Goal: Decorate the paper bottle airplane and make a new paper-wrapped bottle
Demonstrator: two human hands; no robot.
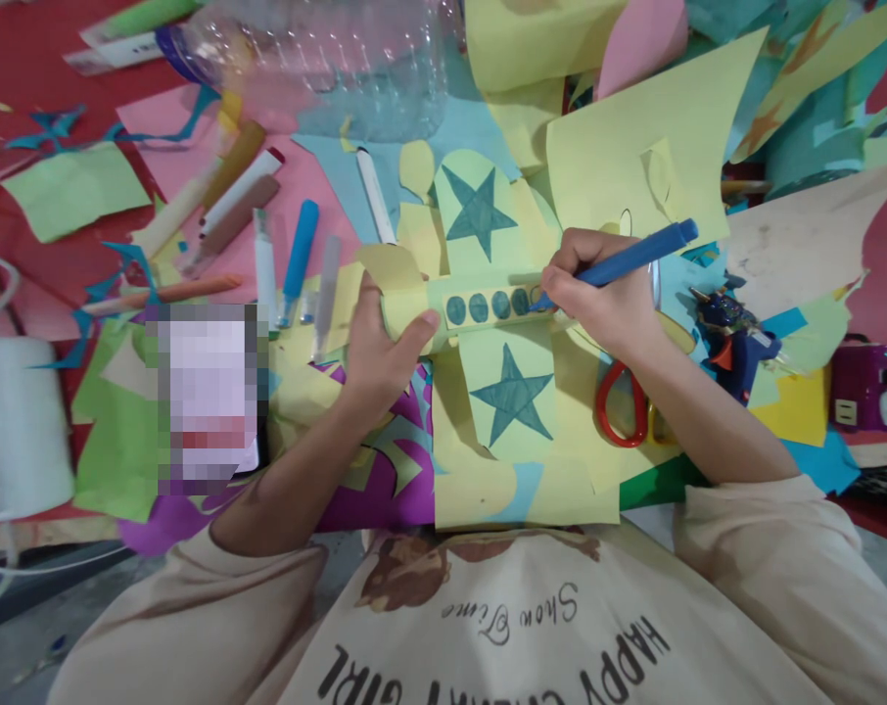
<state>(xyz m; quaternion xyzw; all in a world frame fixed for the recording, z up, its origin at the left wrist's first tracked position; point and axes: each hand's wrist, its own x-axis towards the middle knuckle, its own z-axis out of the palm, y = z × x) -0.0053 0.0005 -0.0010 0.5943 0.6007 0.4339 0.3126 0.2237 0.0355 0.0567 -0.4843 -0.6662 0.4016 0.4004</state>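
Observation:
A yellow paper airplane (pixel 447 337) lies crosswise before me, its body a rolled tube with two rounded wings. Each wing bears a dark-coloured star (pixel 512 392). Along the body runs a strip of small ovals (pixel 479 307); several are filled in dark, and the rightmost is only outlined. My left hand (pixel 385 343) grips the tube's left end, thumb on top. In my right hand (pixel 597 289) is a blue felt-tip pen (pixel 634 253), its tip touching the strip by the rightmost oval. My right fingers partly hide the tube's right end.
Red-handled scissors (pixel 621 406) and a dark blue glue gun (pixel 744 357) lie to the right. Markers, including a blue one (pixel 297 257), are scattered left. A clear plastic bottle (pixel 326 64) lies at the back among coloured paper scraps. A purple box (pixel 870 384) stands far right.

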